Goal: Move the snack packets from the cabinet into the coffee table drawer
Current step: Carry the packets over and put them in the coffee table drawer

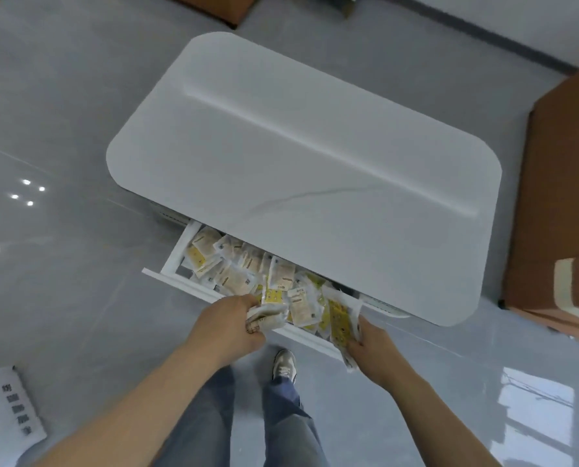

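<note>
We look down on a white coffee table whose tabletop (301, 170) fills the middle of the view. At its 6 o'clock edge the drawer (187, 288) stands pulled out toward us. A heap of snack packets (227, 274), pale and yellow, lies loose inside it, piled thickest toward the drawer's 9 o'clock end.

Our left hand (234, 323) is over the drawer's front rim, its fingers curled round a crumpled pale bundle of packets (269, 316). This bundle touches the heap just beyond it. Our right hand (372, 345), at 3 o'clock from the left one, grips a bunch of yellow packets (340, 323). That bunch hangs across the front rim, its lower end dangling outside the drawer.

Below the hands, at 6 o'clock, we see grey trouser legs and one shoe (284, 364) on the glossy grey floor (62, 129). A brown cardboard box (564, 197) stands at 3 o'clock of the table. A white printed sheet (8, 409) lies at 8 o'clock.
</note>
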The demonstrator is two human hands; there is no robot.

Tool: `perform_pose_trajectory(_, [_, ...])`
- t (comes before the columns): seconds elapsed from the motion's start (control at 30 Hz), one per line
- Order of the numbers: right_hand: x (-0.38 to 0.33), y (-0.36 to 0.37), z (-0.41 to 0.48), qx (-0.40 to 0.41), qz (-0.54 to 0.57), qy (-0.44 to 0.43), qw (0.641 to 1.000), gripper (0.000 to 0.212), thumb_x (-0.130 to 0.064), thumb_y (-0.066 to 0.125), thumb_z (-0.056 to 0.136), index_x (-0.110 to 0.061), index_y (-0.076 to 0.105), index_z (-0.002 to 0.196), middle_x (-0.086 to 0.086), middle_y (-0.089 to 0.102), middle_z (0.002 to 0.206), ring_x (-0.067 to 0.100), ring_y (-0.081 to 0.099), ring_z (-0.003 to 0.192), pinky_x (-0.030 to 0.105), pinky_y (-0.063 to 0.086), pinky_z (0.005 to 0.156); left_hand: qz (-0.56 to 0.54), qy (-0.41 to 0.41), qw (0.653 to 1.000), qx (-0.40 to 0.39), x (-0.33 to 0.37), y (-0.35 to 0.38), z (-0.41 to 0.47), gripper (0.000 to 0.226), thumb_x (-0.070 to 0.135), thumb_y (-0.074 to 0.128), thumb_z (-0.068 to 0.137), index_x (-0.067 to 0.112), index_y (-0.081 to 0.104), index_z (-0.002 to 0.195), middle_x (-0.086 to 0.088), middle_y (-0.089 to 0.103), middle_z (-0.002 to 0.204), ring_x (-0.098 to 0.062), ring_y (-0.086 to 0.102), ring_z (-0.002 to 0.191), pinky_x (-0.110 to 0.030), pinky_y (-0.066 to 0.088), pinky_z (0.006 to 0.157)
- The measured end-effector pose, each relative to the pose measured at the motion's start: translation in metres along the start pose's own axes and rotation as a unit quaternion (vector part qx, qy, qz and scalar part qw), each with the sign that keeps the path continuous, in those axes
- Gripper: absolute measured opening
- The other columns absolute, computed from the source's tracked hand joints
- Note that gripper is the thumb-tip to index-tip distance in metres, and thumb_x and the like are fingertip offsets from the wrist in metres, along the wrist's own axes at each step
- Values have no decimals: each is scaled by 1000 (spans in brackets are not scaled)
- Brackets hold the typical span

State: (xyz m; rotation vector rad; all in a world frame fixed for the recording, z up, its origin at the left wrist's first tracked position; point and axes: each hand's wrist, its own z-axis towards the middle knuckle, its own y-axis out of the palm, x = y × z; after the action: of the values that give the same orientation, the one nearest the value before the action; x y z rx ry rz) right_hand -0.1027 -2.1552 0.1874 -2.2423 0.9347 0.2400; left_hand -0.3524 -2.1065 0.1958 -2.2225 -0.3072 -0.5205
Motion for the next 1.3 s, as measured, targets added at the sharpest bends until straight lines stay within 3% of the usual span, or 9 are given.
perform_pose_trajectory(0.07, [5,13,19,-6,6,23,1000,41,-38,44,95,-13,45,128,10,65,98,24,63,84,33,50,73,16,11,1000,-21,-11,9,22,20,30,62,71,33,46,82,8,53,76,-13,49,72,-23,35,60])
perform_pose_trajectory(0.2, [18,37,60,-4,14,50,999,42,-54,40,94,-15,52,105,11,65,94,28,62,85,39,51,77,52,20,997,-45,-34,33,66,19,29,61,72,32,49,86,10,53,75,-12,49,73,-22,34,57])
perform_pose_trajectory(0.33, [35,61,103,2,28,58,998,30,-45,41,97,-16,49,95,11,64,89,29,62,82,37,51,72,53,27,997,-54,-54,62,109,21,26,63,73,33,47,85,10,52,73,-14,51,73,-21,33,53])
perform_pose_trajectory(0.47, [53,86,141,7,26,62,998,23,-37,40,98,-17,48,106,11,63,94,28,61,82,37,51,71,57,32,996,-62,-74,94,147,20,26,64,74,30,50,88,7,59,82,-15,56,76,-25,43,62])
perform_pose_trajectory(0.67, [81,119,190,1,-2,93,996,29,-20,36,97,-9,47,121,12,59,92,26,54,75,31,43,61,75,13,996,-46,-108,135,194,30,28,65,75,22,58,103,7,54,84,-15,49,75,-26,37,63])
perform_pose_trajectory(0.77, [86,126,210,3,-12,92,996,41,-15,36,95,-14,39,135,16,60,96,29,53,78,33,44,64,79,16,996,-48,-116,148,209,27,29,67,75,21,59,100,5,55,84,-16,50,75,-26,37,63])
perform_pose_trajectory(0.93, [90,124,241,12,-45,74,996,44,-10,40,89,-18,44,132,12,63,105,32,59,90,38,52,74,92,32,994,-41,-124,169,234,35,40,69,75,18,59,101,-2,63,93,-21,58,83,-31,48,67])
perform_pose_trajectory(1.17, [93,125,266,41,-68,72,994,36,-6,38,91,-16,50,123,11,63,93,24,52,74,28,42,64,131,54,988,-53,-118,181,254,23,9,51,89,5,51,111,-14,56,97,-29,56,82,-34,44,66])
perform_pose_trajectory(1.3, [95,127,272,47,-68,79,993,27,-8,37,93,-12,56,112,13,65,98,24,50,74,27,41,65,145,60,986,-56,-118,183,263,25,1,46,89,4,52,113,-14,57,93,-30,56,83,-32,40,64])
